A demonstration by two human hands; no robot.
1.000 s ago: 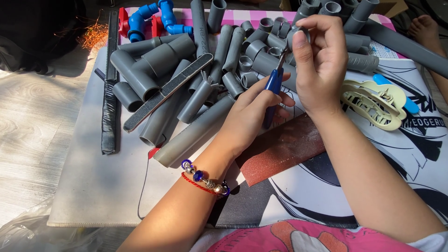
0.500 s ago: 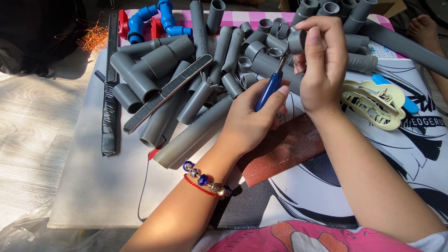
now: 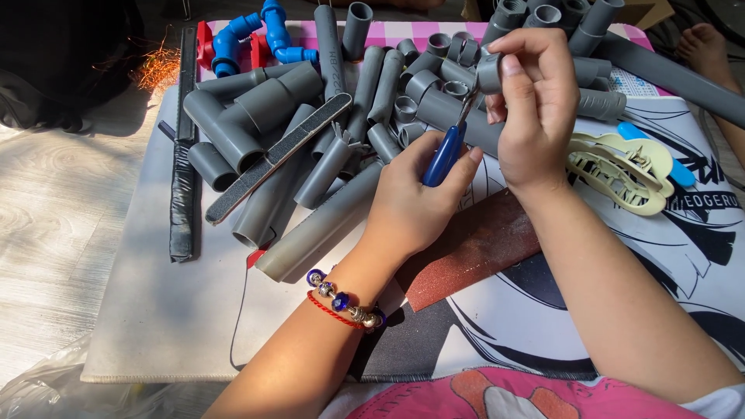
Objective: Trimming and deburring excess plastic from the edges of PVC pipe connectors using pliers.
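My left hand [image 3: 411,206], with a beaded bracelet at the wrist, grips a blue-handled tool [image 3: 444,155] whose thin metal tip points up at a short grey pipe ring [image 3: 490,74]. My right hand [image 3: 535,101] pinches that ring between thumb and fingers above the pile. Below both hands lies a heap of grey plastic pipe pieces [image 3: 310,155] of many lengths, spread over a pale mat [image 3: 155,310].
A long sanding file [image 3: 275,159] rests across the pipes. A reddish sheet of sandpaper [image 3: 473,248] lies under my wrists. A cream hair claw [image 3: 617,171] sits at the right, blue pipe elbows [image 3: 256,35] at the back, a black strip [image 3: 185,186] at the left.
My right hand has lifted the grey ring slightly and turned it, and my left hand has raised the blue-handled tool so its tip meets the ring.
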